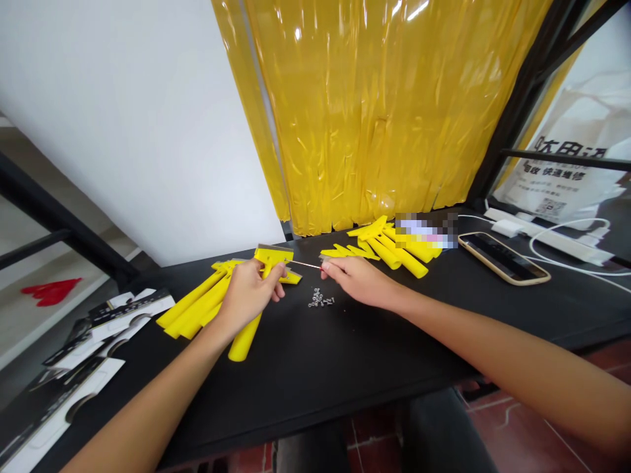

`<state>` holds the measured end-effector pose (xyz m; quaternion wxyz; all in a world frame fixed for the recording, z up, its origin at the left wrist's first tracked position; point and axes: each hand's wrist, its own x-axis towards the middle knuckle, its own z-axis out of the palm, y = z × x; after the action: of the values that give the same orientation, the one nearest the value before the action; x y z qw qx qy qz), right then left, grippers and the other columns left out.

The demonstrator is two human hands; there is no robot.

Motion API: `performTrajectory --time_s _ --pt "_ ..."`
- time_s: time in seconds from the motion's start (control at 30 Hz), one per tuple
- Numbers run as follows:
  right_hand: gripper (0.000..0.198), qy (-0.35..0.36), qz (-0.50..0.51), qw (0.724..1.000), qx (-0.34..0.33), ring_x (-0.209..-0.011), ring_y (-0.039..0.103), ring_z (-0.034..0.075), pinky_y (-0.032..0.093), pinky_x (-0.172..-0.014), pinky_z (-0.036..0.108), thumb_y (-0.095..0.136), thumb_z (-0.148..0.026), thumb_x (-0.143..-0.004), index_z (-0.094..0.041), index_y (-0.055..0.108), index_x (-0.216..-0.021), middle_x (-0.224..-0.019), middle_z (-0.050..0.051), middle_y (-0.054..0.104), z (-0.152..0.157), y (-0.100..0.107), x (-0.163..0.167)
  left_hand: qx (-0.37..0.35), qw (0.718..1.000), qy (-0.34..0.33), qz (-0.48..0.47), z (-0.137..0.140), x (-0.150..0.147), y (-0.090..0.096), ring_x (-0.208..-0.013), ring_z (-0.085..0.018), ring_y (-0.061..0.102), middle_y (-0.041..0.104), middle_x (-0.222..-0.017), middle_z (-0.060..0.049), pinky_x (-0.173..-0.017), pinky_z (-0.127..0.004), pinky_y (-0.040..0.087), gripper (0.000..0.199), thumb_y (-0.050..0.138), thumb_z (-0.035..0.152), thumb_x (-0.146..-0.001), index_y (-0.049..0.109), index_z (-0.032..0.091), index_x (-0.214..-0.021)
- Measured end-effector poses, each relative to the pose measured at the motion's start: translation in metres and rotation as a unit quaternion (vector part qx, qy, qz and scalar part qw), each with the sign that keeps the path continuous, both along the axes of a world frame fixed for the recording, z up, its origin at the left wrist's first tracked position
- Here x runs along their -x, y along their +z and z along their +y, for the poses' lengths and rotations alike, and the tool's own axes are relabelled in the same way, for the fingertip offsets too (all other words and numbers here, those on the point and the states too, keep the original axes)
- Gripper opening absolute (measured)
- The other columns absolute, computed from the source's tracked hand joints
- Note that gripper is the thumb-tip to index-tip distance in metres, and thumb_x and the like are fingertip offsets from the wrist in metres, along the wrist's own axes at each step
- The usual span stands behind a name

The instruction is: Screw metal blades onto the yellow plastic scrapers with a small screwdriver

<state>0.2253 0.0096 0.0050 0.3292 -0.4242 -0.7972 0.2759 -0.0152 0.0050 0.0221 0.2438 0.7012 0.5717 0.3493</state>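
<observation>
My left hand [254, 289] is closed around a yellow scraper [246, 335], its wide head with a grey blade edge pointing away from me and its handle toward me. In my right hand [357, 281] is a screwdriver [306, 265] with a thin metal shaft and a bit of red at the grip; most of its handle is hidden by my fingers. The shaft's tip meets the scraper's head. Between my hands, a small heap of screws and nuts [318, 299] lies on the black table [315, 374]. Several more yellow scrapers [197, 305] lie to the left, beside my left hand.
Yellow handles and head parts [394, 253] are piled at the back right. Farther right lie a phone [503, 258], a power strip [557, 240] with white cables, and a white bag [566, 151]. Printed cards [98, 355] cover the left end. A yellow plastic curtain [374, 118] hangs behind.
</observation>
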Motion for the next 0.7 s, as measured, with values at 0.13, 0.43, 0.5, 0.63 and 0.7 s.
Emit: performTrajectory --time_s 0.13,0.43,0.5,0.63,0.7 --pt "0.030 -0.038 -0.079 0.994 -0.063 -0.078 0.061 0.021 0.037 -0.066 0.033 0.043 -0.043 -0.099 -0.021 0.062 -0.092 -0.088 0.006 0.069 -0.0086 -0.0008 0.0035 0.004 1.000 0.009 0.003 -0.0005 -0.0016 0.0007 -0.047 -0.017 0.066 0.069 -0.056 -0.006 -0.051 -0.027 0.051 0.031 0.056 0.043 -0.090 0.063 0.015 -0.077" --pt "0.040 -0.045 -0.180 0.973 -0.139 -0.069 0.057 0.020 0.031 -0.063 0.033 0.033 -0.042 -0.103 -0.018 0.059 -0.085 -0.081 0.008 0.065 -0.0091 -0.0014 0.0054 -0.006 1.000 0.001 -0.014 -0.0063 -0.0053 0.0051 -0.047 -0.017 0.066 0.068 -0.054 -0.006 -0.051 -0.026 0.051 0.032 0.058 0.042 -0.090 0.064 0.013 -0.078" --pt "0.041 -0.044 -0.186 0.972 -0.135 -0.066 0.053 0.018 0.029 -0.062 0.033 0.032 -0.041 -0.102 -0.019 0.056 -0.078 -0.074 0.006 0.061 -0.0090 -0.0009 0.0061 -0.010 1.000 -0.008 -0.027 -0.0069 -0.0055 0.0055 -0.046 -0.017 0.065 0.068 -0.054 -0.005 -0.051 -0.026 0.051 0.032 0.058 0.042 -0.090 0.065 0.012 -0.083" --pt "0.048 0.014 -0.086 0.996 -0.024 -0.058 0.043 0.013 0.028 -0.058 0.030 0.030 -0.043 -0.102 -0.020 0.041 -0.062 -0.060 0.000 0.048 -0.0102 -0.0005 0.0092 -0.013 0.999 -0.022 -0.026 -0.0053 -0.0044 0.0053 -0.045 -0.016 0.064 0.068 -0.054 -0.005 -0.050 -0.025 0.050 0.031 0.059 0.040 -0.091 0.067 0.011 -0.082" --pt "0.051 0.036 -0.015 0.996 0.086 -0.052 0.037 0.011 0.028 -0.053 0.028 0.030 -0.047 -0.102 -0.020 0.036 -0.059 -0.054 -0.002 0.041 -0.0114 -0.0003 0.0105 -0.001 0.999 -0.034 -0.028 -0.0039 -0.0036 0.0053 -0.044 -0.016 0.064 0.067 -0.053 -0.005 -0.049 -0.025 0.049 0.031 0.059 0.038 -0.092 0.067 0.011 -0.079"
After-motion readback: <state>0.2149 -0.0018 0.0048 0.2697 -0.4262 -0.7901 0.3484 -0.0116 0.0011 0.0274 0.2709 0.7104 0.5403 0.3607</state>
